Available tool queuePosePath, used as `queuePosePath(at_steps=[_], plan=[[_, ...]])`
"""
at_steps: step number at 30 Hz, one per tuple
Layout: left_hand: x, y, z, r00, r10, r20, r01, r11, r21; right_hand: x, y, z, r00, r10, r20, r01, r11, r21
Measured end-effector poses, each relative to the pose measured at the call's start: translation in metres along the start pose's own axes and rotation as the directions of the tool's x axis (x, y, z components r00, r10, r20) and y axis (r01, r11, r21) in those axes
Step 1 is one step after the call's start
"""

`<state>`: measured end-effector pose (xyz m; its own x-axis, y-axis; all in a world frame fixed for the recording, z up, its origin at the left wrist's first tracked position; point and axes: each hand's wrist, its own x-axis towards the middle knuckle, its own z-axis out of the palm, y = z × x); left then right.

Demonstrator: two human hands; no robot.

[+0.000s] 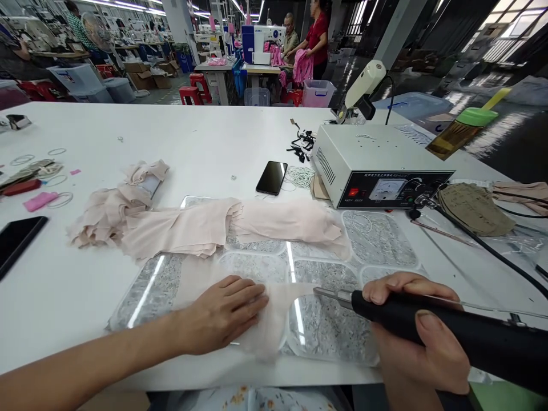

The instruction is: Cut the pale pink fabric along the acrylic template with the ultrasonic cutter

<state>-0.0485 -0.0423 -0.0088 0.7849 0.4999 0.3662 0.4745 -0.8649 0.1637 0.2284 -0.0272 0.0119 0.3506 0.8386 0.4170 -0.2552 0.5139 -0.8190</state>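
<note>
My left hand [231,311] lies flat, fingers stretched out, on a thin pale pink piece of fabric [276,317] near the table's front. In my right hand [400,351] is a black handheld ultrasonic cutter [475,337], gripped around its thick body. Its narrow metal tip touches or hovers just over the fabric's right-hand end; which of the two I cannot tell. Beneath the fabric is a glossy, grey marbled mat [329,337] with rounded panels. Beyond my hands, a layered stack of pink fabric pieces [286,222] stretches leftward to a rumpled bundle [113,211].
A control box [385,148] with a dial stands at the right, cabled to the cutter. Around it are a phone [272,177], a tilted green-lidded bottle [462,132] and a brown card [475,208]. Another phone [19,242] lies left. People work at sewing machines behind.
</note>
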Motion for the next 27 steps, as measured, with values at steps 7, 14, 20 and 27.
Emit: queuePosePath(at_steps=[7, 14, 20, 27], plan=[[0.018, -0.027, -0.007, 0.980, 0.133, 0.145, -0.129, 0.991, -0.038, 0.000, -0.004, -0.011, 0.999, -0.003, -0.044, 0.003, 1.000, -0.021], [0.026, -0.017, -0.006, 0.992, 0.071, 0.100, -0.069, 0.997, -0.019, -0.002, -0.011, -0.020, 0.998, -0.011, -0.055, 0.009, 0.999, -0.038], [0.034, -0.026, -0.001, 0.982, 0.146, 0.117, -0.147, 0.989, -0.002, -0.007, -0.018, -0.029, 0.998, 0.009, -0.057, -0.012, 0.998, -0.067], [0.046, -0.012, 0.002, 0.992, 0.111, 0.060, -0.111, 0.994, -0.003, -0.013, -0.024, -0.036, 0.997, -0.007, -0.080, -0.001, 0.995, -0.098]])
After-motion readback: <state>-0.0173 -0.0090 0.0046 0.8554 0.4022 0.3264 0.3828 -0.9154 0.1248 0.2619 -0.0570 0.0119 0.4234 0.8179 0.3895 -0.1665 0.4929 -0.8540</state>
